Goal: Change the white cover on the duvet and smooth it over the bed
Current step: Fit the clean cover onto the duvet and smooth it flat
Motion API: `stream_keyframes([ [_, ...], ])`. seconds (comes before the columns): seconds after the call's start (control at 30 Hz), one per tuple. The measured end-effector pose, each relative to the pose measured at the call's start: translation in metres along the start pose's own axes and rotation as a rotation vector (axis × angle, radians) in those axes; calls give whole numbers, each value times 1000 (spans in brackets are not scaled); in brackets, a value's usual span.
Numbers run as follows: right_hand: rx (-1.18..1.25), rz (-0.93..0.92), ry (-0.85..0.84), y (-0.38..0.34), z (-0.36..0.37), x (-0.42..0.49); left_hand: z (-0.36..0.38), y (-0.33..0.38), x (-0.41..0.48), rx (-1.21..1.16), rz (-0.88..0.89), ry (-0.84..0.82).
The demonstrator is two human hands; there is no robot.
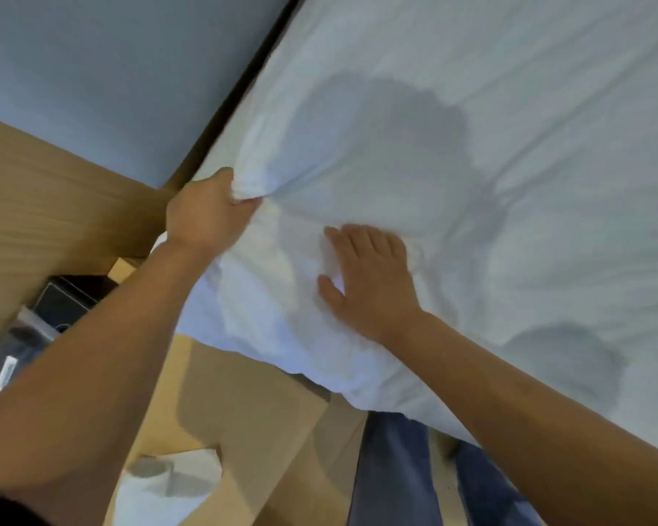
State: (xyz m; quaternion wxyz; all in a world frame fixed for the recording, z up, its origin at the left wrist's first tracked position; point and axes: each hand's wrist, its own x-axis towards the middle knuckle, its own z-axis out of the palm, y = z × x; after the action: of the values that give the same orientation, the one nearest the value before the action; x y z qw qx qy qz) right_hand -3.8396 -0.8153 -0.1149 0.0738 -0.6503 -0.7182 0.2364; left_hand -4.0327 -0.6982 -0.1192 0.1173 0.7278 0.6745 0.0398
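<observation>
Two grips are in view, both bare, each on a bare forearm. Left grip is closed tight on one bunched handful of the white cover, fingers curled round the cloth so that creases fan out from the fist. Right grip lies flat on the same cover just beside it, holding nothing, its four fingers straight and close together and the thumb spread to the side, palm pressing the fabric down.

One cover shows, and it fills most of the upper right of the view, spread over the bed, which is itself hidden beneath it. Its near corner is thick and rumpled and hangs past the edge below the two grips. Two grey shadows fall on the cloth, one large above the grips and one smaller near the right forearm.

One narrow dark strip runs along the cover's far edge, between it and the blue-grey wall. One wooden panel stands at the left. Below it sits one dark box, partly behind the left forearm. One white roll rests on a tan surface at the bottom; whether that surface is floor or table cannot be told. Two legs in blue fabric show at the lower edge, under the cover's hanging corner.
</observation>
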Motion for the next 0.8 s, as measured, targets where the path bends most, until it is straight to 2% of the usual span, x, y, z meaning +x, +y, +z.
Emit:
stream_keyframes([
  [0.07, -42, 17, -149, 3, 1, -3, 14, 6, 4, 17, -159, -68],
  [0.13, -108, 50, -217, 26, 3, -13, 37, 40, -3, -26, -336, -135],
  [0.2, -98, -3, -229, 49, -7, -31, 51, 71, -21, -49, -457, -98],
  [0.27, -54, -52, -158, 70, -21, -55, 58, 93, -44, -71, -455, -24],
  [0.33, -54, 7, -43, 98, -35, -87, 59, 120, -75, -201, -336, 37],
  [0.37, -59, 44, -51, 113, -42, -105, 59, 140, -95, -281, -231, 33],
  [0.47, -139, 97, -165, 154, -64, -162, 63, 212, -159, -397, 140, -124],
  [0.57, -276, 55, -249, 192, -85, -213, 79, 273, -217, -307, 384, -240],
  [0.67, -355, 5, -269, 229, -95, -254, 99, 310, -254, -140, 440, -380],
  [0.7, -355, 6, -272, 242, -96, -263, 107, 317, -261, -114, 450, -375],
  [0.8, -330, 5, -252, 267, -91, -276, 121, 332, -264, -105, 493, -185],
])
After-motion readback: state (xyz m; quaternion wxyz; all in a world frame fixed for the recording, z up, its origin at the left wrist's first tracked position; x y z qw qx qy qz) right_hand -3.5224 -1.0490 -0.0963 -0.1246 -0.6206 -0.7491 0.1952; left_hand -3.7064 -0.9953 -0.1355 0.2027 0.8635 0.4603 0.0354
